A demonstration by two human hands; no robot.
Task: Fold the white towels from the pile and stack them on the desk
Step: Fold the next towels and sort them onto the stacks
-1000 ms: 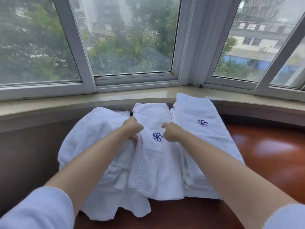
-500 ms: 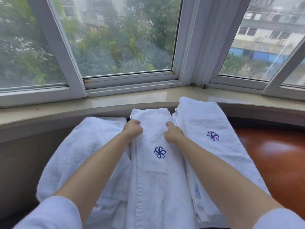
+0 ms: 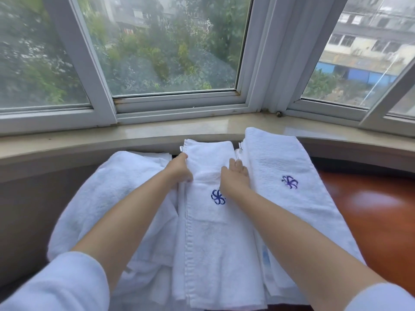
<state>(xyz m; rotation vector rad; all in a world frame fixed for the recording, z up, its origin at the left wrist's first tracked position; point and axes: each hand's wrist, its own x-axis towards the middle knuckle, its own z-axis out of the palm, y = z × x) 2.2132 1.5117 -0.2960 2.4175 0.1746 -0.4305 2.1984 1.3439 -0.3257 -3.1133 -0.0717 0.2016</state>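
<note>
- Folded white towel [image 3: 215, 232] with a blue flower emblem [image 3: 218, 197] lay on the desk [image 3: 377, 221], between the loose pile [image 3: 107, 198] and the folded stack [image 3: 292, 198]; its near end was cut off.
- Left hand [image 3: 179, 170] gripped its left edge, fingertips hidden.
- Right hand [image 3: 234, 176] pressed flat, fingers straight.

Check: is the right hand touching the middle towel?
Touching. The head view shows the right hand lying flat on the middle towel, fingers spread.

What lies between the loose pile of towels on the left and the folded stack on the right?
In the head view, the middle towel with a blue flower emblem lies between the loose pile and the folded stack; both hands rest on it.
</note>
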